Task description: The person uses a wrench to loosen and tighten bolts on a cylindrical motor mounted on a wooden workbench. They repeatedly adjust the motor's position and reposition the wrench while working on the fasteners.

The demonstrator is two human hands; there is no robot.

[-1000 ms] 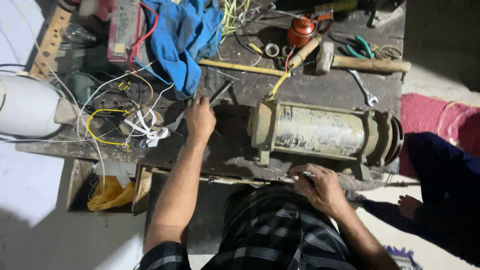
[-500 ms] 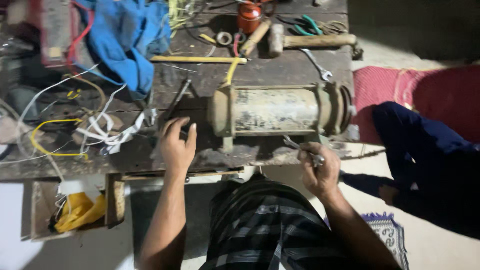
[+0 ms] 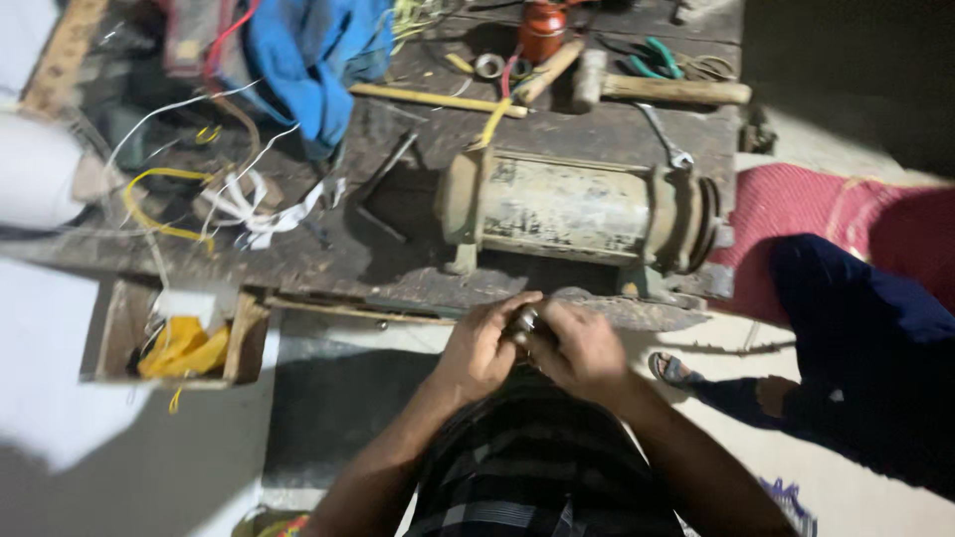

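My left hand (image 3: 481,343) and my right hand (image 3: 580,350) meet just in front of my body, below the bench's front edge. Between their fingers they pinch a small metal part (image 3: 523,322); its exact kind is too blurred to tell. Right above the hands, an old grey electric motor (image 3: 577,210) lies on its side on the dark wooden workbench (image 3: 328,261). Neither hand touches the motor.
A hammer (image 3: 652,86), a wrench (image 3: 665,134), green pliers (image 3: 659,55), a red can (image 3: 542,28), a blue cloth (image 3: 313,60) and loose wires (image 3: 189,189) litter the bench. An open drawer (image 3: 174,333) holds yellow material. Another person's sandalled foot (image 3: 681,370) and dark-clothed leg are at right.
My left hand left the bench beside the motor and came down to join my right hand; both now grip the small part together. The view shifted slightly.
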